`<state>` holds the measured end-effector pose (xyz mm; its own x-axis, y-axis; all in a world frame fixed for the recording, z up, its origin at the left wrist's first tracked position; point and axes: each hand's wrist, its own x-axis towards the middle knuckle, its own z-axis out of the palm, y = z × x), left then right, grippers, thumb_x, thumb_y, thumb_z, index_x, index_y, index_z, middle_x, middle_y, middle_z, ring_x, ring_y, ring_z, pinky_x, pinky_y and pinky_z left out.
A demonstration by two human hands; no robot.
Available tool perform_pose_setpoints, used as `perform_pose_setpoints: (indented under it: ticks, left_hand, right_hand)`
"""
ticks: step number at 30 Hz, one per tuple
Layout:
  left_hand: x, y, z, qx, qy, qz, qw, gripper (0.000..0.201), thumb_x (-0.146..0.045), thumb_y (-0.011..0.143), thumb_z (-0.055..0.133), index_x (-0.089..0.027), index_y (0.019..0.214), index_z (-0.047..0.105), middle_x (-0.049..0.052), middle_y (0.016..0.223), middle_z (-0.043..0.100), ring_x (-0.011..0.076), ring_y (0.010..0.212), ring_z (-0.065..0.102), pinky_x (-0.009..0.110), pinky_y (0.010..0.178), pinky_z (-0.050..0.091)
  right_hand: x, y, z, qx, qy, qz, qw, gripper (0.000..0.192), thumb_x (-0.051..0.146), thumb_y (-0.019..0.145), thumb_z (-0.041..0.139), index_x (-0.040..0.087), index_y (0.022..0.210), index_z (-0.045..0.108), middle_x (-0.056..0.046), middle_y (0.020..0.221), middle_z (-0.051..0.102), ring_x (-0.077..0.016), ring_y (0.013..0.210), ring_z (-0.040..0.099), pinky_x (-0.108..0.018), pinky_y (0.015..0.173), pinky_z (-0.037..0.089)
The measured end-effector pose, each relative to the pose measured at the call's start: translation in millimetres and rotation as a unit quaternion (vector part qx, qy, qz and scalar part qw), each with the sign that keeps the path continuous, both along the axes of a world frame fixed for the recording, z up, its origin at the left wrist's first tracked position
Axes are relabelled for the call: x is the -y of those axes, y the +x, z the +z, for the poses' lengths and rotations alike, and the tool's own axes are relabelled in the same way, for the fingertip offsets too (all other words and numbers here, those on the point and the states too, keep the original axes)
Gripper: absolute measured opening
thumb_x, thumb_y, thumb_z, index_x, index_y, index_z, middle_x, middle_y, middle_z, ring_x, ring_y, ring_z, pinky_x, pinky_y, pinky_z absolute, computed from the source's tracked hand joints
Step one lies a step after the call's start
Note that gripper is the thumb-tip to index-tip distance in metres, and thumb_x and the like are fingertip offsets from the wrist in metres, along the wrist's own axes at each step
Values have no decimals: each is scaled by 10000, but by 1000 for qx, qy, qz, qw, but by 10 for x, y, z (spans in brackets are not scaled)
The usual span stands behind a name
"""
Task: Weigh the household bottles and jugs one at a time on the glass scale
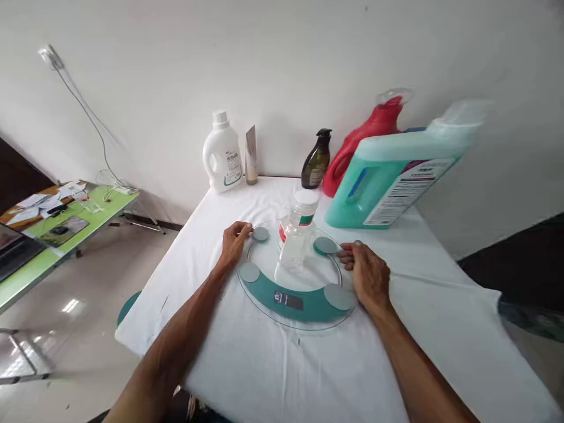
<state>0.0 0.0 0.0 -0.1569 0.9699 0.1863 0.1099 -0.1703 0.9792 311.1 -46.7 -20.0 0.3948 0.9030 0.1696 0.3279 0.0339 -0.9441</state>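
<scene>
Bare forearms (176, 338) lie closest to my camera, pointing forward over the white cloth-covered table (449, 335). Between the two hands I have a round, clear glass scale (315, 301) with a curved teal band, a dark display strip and grey disc pads. It is straight ahead of the person, band and display on the near side. Being round, it gives me no long axis; the line that matters runs across it, from hand to hand. I see the left hand (235, 242) at the far-left rim, thumb and forefinger appearing to pinch the glass beside a pad. Opposite, the right hand (370, 275) has its fingers curled and appears to pinch the rim by the other rear pad; this hand sits somewhat nearer my camera than the left. A white-capped, clear plastic jar (296, 238) stands on the scale, roughly midway between both sets of fingertips, touching neither. Whether the glass is raised off the cloth, I cannot tell.
</scene>
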Motion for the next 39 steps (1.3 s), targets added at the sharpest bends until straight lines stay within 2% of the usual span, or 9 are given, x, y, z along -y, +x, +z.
perform_pose_setpoints:
  ticks: [19,28,39]
  left_hand:
    - [12,-3,42,-30,-5,-1,1000,304,-484,867,710,-183,855,754,75,909,774,216,875,691,347,839,532]
    - [34,24,57,-33,-1,0,999,288,-469,821,747,-181,841,751,73,889,757,216,853,689,351,817,549]
    - [52,21,87,-43,8,0,999,282,-468,814,746,-186,830,736,75,895,754,221,868,695,348,806,558]
  right_hand:
    - [9,-35,67,6,-1,-5,1000,627,804,947,437,244,881,712,-114,816,765,-261,717,699,-398,687,574]
    - [-9,-20,51,-4,-4,-5,1000,613,782,935,453,235,887,725,-113,808,763,-261,712,685,-394,673,562]
    - [22,-35,121,3,-16,-2,1000,578,754,935,448,243,892,713,-110,815,768,-255,713,687,-395,699,567]
